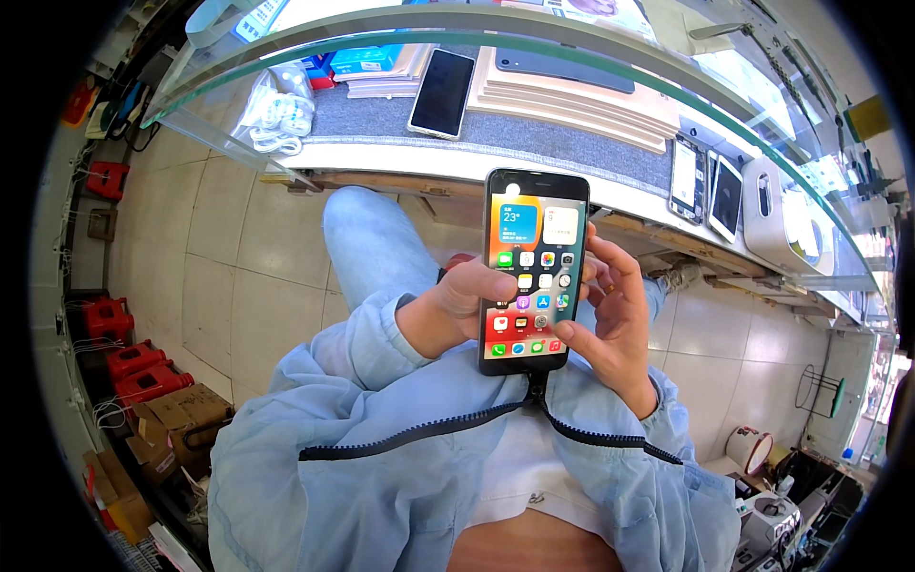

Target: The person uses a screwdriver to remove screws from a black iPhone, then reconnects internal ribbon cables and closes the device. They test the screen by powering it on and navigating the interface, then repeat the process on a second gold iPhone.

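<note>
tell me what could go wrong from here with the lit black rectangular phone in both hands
The bare left hand has its thumb over the front of the lit black rectangular phone, so an accidental tap might happen. If the bare right hand loosened at its edge, it could slip toward the pale tiled floor.

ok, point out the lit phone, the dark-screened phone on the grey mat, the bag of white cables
Lit phone [535, 273]: head view, middle of its screen.
Dark-screened phone [442, 93]: head view, middle of its screen.
Bag of white cables [282, 111]: head view, middle of the bundle.
</note>
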### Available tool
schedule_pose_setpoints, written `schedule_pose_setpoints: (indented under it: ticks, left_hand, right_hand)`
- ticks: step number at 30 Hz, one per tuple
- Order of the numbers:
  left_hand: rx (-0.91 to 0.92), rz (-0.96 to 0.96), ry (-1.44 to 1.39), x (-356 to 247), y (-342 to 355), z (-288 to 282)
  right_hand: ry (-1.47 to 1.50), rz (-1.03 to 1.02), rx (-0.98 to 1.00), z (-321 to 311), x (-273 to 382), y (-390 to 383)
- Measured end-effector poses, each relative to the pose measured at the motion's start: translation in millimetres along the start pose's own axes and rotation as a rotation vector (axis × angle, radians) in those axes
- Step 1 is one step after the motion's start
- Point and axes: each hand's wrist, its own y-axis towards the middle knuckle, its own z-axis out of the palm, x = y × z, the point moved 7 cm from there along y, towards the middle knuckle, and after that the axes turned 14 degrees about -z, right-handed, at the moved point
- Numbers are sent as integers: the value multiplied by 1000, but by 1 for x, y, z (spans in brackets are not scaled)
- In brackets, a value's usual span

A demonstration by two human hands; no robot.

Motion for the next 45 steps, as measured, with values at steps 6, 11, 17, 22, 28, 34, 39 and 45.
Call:
schedule_pose_setpoints:
  ticks: [6, 11, 17, 22, 28, 34, 39, 45]
  left_hand:
    - [-58, -10, 34, -1, -1, 0]
    - [-50, -11, 45, -1, -1, -1]
    - [-61, -10, 48, -1, -2, 0]
    - [-37, 9, 69, -1, -2, 0]
    - [-44, -3, 52, 0, -2, -1]
    - [-45, 3, 70, 0, -2, -1]
    - [-31, -8, 101, 0, -4, 1]
    - [-31, -9, 134, -1, -4, 5]
  right_hand:
    - [-16, -11, 15, 1, 0, 1]
    - [-14, -11, 24, 0, 0, 0]
    - [1, -15, 1, 1, 1, 1]
    - [6, -41, 24, 2, 1, 1]
    - [-3, -33, 23, 1, 1, 1]
    - [0, -21, 19, 1, 0, -1]
    - [-1, -33, 22, 1, 1, 0]
    - [14, -25, 24, 1, 0, 1]
